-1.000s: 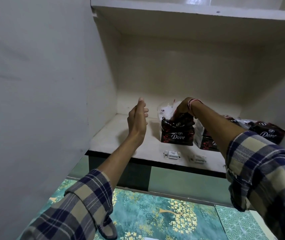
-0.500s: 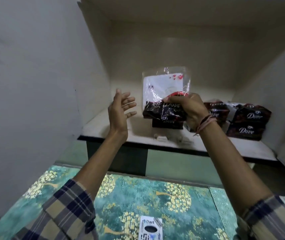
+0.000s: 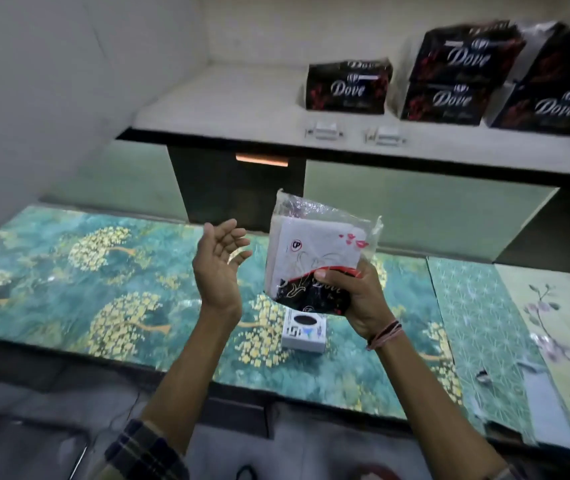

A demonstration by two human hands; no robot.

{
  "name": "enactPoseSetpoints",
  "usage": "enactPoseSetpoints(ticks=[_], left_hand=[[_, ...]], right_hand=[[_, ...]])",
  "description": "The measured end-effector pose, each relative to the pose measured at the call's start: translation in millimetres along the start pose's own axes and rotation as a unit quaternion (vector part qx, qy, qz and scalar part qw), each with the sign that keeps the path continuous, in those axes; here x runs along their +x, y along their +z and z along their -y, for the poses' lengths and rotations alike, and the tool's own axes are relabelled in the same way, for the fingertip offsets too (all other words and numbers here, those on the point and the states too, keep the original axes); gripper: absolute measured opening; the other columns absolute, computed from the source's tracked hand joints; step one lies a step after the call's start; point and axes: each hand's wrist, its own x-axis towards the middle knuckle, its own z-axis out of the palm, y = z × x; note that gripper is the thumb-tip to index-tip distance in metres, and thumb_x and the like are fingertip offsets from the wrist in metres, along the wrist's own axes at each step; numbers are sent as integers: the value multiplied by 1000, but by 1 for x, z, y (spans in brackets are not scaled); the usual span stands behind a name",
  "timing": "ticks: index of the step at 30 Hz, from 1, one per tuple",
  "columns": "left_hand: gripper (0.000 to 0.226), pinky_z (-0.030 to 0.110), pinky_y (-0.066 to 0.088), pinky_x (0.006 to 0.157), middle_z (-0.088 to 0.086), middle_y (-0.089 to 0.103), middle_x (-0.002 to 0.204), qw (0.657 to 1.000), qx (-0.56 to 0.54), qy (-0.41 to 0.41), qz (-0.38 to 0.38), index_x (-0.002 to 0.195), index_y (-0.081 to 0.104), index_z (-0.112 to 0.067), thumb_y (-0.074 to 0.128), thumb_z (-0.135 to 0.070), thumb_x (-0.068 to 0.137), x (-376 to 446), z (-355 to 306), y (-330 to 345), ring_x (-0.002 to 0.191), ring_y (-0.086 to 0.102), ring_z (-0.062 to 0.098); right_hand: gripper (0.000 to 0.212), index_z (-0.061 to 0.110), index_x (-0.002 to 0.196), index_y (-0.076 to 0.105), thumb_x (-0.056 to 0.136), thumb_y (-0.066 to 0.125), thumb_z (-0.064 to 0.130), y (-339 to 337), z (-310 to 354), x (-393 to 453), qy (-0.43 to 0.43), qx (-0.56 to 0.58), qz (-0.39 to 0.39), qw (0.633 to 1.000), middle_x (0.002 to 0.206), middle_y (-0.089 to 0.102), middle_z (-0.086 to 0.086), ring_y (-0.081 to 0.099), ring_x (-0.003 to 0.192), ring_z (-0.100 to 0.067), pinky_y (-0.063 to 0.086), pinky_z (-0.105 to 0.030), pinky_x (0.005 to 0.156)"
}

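Note:
My right hand grips the black lower end of a Dove packet, a white and black pack in clear plastic wrap, held upright above the green patterned counter. My left hand is raised just left of the packet, palm toward it, fingers relaxed, not touching it. Several black Dove packs stay on the white shelf at the back: one alone, and two stacks to its right.
A small white box lies on the counter under the held packet. Two small white clips sit near the shelf's front edge. A wall closes the left side. Other patterned sheets cover the counter at the right.
My right hand lifted one packet off the shelf and brought it down and toward me, over the counter. My left hand came down with it, staying open. The view tilted downward.

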Motion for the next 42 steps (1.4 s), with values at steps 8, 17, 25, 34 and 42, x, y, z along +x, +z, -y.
enactPoseSetpoints(ticks=[8,17,25,34,42], left_hand=[[44,40,47,86,6,70,104,983,78,-139,-92,115,67,-15,53,-51,97,24,82,-56,99,65,24],[56,48,39,100,3,65,132,929,152,-333,46,115,58,-24,71,-56,70,56,131,-68,124,58,20],[76,50,44,98,13,71,129,919,116,-368,74,136,57,-11,86,-28,68,72,169,-72,117,64,24],[51,44,59,76,11,70,94,933,102,-344,15,117,61,-10,75,-15,69,101,152,-88,88,65,32],[68,64,55,87,19,65,114,921,122,-371,14,129,59,-8,76,-30,67,105,142,-104,98,66,37]], right_hand=[[57,3,126,63,73,81,-9,-24,-94,30,121,26,-156,980,109,73,-19,70,98,-43,60,-55,82],[61,-5,125,63,68,87,-3,-3,-139,77,132,106,-277,946,118,69,-32,71,98,-50,61,-59,75],[60,-8,125,61,72,87,5,5,-164,88,148,127,-290,937,116,70,-32,71,94,-45,61,-56,75],[34,9,120,60,91,69,25,-63,-126,106,76,7,-311,947,109,62,-10,61,98,-22,52,-37,85],[38,-5,125,61,90,72,6,-47,-108,129,215,-127,-24,968,118,69,-19,67,110,-34,55,-39,101]])
